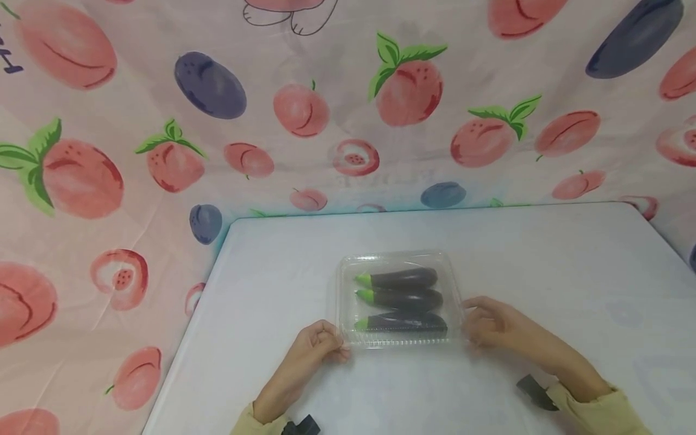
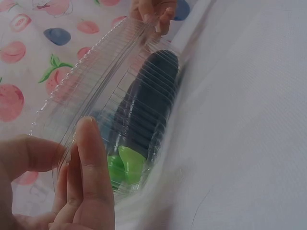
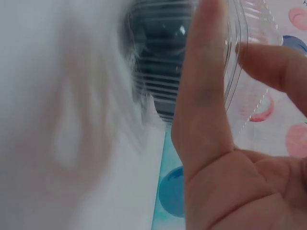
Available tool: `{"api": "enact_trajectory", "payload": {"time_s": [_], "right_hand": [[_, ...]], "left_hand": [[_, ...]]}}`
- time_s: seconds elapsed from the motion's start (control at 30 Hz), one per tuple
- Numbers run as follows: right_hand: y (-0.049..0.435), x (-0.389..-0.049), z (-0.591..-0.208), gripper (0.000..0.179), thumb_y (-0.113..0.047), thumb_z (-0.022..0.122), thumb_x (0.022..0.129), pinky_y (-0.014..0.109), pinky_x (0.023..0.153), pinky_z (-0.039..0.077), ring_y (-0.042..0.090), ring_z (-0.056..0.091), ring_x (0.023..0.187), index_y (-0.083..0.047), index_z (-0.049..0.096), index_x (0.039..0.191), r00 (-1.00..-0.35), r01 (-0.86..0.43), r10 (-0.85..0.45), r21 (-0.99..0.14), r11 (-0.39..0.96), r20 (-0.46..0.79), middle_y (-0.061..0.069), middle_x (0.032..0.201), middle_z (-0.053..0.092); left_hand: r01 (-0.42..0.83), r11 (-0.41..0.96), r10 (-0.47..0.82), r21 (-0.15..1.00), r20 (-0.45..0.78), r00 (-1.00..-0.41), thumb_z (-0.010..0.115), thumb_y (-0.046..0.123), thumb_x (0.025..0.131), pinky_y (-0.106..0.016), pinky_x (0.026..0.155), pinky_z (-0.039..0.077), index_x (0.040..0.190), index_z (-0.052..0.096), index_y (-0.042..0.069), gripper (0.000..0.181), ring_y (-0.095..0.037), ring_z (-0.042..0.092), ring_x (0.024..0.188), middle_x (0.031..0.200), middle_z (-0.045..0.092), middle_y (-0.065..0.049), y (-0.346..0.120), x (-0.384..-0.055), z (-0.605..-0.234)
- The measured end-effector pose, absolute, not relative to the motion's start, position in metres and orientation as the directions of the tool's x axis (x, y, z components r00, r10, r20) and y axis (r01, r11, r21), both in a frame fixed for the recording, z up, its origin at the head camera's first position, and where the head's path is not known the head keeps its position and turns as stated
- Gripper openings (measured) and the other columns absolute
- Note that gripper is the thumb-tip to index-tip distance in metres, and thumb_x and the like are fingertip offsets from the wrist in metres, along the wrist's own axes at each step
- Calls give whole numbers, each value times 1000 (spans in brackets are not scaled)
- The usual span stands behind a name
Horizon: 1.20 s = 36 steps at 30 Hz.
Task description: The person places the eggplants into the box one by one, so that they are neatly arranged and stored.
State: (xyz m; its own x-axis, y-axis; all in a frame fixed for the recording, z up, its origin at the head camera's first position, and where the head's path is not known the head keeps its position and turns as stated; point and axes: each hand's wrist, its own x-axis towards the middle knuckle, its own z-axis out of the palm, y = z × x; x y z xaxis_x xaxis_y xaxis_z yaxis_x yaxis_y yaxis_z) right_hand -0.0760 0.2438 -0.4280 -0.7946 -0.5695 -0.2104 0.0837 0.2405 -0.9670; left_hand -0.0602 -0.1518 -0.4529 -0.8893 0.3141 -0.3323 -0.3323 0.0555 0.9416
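A clear plastic clamshell box (image 1: 399, 343) with ribbed sides is on the white table, its lid down over the base. Inside it, three dark purple eggplants (image 1: 408, 300) lie side by side with their green ends to the left. My left hand (image 1: 318, 345) pinches the rim at the box's near left corner between thumb and fingers, as the left wrist view also shows. On the opposite side, my right hand (image 1: 492, 326) holds the rim, with the thumb and a finger (image 3: 204, 91) on either side of it in the right wrist view. Some right-hand fingertips are hidden.
The white tabletop (image 1: 261, 278) spreads around the box. Behind it and to the left hangs a pink cloth (image 1: 261, 199) printed with fruit, meeting the table's far edge. A dark wrist device (image 1: 537, 393) sits by the right sleeve.
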Motion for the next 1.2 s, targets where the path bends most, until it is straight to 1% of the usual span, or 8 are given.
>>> {"api": "enact_trajectory", "payload": {"time_s": [0.17,0.37,0.6,0.87,1.2], "right_hand": [[241,-74,-430,57,-13,54,102,35,79,59,25,69,86,12,25,144,-797,125,-552,-961,245,-245,25,108,61],[240,-74,-429,56,-12,53,102,35,76,59,23,69,83,15,25,142,-797,110,-560,-966,233,-226,22,104,63],[240,-75,-429,57,-12,55,101,33,75,59,24,69,81,14,25,142,-795,105,-559,-962,252,-233,23,106,63],[241,-75,-429,58,-11,57,100,31,75,59,22,69,79,15,26,142,-797,92,-561,-962,256,-225,23,105,61],[241,-76,-430,57,-10,57,100,34,75,60,21,69,80,14,28,142,-803,96,-553,-963,250,-224,22,107,61]], "left_hand": [[-336,58,309,940,-337,-889,57,8,92,-30,80,60,100,53,1,11,-15,69,83,81,72,-1,-151,-60,-452],[-337,57,305,940,-338,-891,57,9,92,-29,80,60,101,53,1,12,-15,70,83,82,72,-2,-152,-60,-452],[-339,42,307,940,-335,-891,59,10,93,-30,80,60,101,53,2,13,-14,70,82,81,72,-1,-152,-60,-454],[-343,41,307,938,-339,-889,60,11,93,-29,80,60,101,53,2,14,-13,70,80,80,72,0,-152,-61,-454],[-340,33,309,940,-333,-891,60,11,93,-29,81,59,102,53,1,15,-14,70,80,80,72,0,-152,-59,-453]]}}
